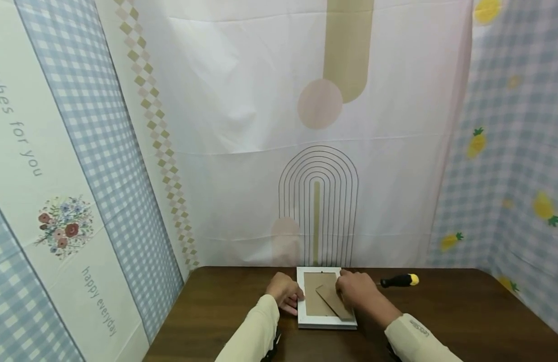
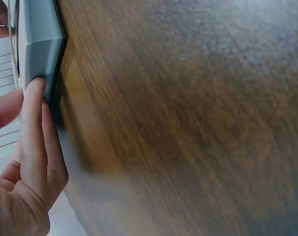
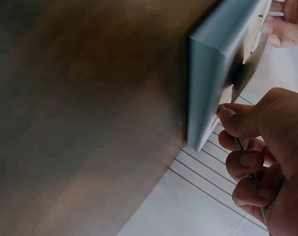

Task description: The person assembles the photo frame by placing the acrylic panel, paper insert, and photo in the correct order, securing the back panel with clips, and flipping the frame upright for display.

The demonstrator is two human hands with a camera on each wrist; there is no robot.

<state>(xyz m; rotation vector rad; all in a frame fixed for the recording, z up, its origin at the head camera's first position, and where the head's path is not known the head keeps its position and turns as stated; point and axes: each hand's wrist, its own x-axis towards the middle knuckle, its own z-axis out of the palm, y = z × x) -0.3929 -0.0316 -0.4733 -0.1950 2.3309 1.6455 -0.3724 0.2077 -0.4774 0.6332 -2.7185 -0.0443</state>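
A white picture frame point(image 1: 327, 322) lies on the table with its brown backing board point(image 1: 316, 296) facing up. A brown stand flap point(image 1: 337, 303) slants up from the backing. My left hand point(image 1: 284, 291) holds the frame's left edge, thumb at the top and fingertip against the side point(image 2: 44, 56). My right hand point(image 1: 357, 290) grips a screwdriver point(image 1: 400, 280) by its metal shaft, the black and yellow handle pointing right. In the right wrist view, the thumb and forefinger point(image 3: 232, 118) of this hand reach the frame's edge point(image 3: 208, 88). The screwdriver's tip is hidden.
The dark wooden table point(image 1: 224, 306) extends to both sides of the frame. A white printed cloth point(image 1: 242, 201) hangs right behind its back edge. Blue checked cloths hang at the left point(image 1: 120, 201) and right point(image 1: 528, 151).
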